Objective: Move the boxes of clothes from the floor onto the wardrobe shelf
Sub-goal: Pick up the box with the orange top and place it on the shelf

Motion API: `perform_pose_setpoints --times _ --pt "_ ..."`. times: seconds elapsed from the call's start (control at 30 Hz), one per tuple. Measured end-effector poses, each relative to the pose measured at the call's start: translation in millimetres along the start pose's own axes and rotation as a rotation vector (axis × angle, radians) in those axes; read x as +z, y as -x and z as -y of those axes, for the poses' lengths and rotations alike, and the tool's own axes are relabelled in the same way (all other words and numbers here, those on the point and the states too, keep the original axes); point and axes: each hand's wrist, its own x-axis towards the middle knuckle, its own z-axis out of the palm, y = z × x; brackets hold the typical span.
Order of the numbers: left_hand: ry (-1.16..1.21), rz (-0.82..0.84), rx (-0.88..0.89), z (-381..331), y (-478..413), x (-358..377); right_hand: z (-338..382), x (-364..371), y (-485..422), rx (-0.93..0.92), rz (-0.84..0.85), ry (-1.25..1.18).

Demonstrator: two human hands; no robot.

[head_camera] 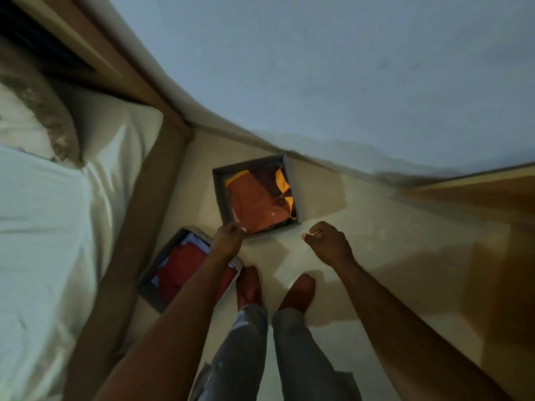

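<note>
While we stand over the floor [333, 227], our right hand [325, 241] hangs curled and empty, our left hand [228, 238] pinches the near corner of the far box [257, 195] of orange clothes; the nearer box [185, 267] sits beside the bed [43, 227].

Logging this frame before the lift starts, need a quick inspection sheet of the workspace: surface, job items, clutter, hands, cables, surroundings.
Surface: pale floor, bare between bed and wardrobe.
Job's things: two open grey boxes on the floor; far box by the wall holds orange and yellow clothes, near box beside the bed holds red and light blue clothes.
Clutter: nothing seen.
Hands: left hand at the far box's near left corner, fingers curled, grip not confirmed; right hand curled, apart from the box, holding nothing.
Cables: nothing seen.
Surroundings: bed with white bedding on the left, wooden frame; brown wardrobe panel on the right; wall behind. Shelf not in view.
</note>
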Motion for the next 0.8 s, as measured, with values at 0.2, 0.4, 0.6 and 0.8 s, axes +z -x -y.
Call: perform_pose_setpoints --times 0.2,0.4,0.6,0.8 --pt "-0.039 -0.117 -0.065 54 -122 15 -25 75 -133 -0.003 -0.083 0.164" --pt "-0.063 -0.169 -0.141 102 -207 31 -44 131 -212 0.392 -0.096 -0.148" --pt "-0.188 -0.206 -0.142 122 -232 48 -63 151 -230 0.619 0.152 -0.5" --pt "0.053 0.36 -0.316 124 -195 111 -96 127 -232 0.434 -0.379 -0.234"
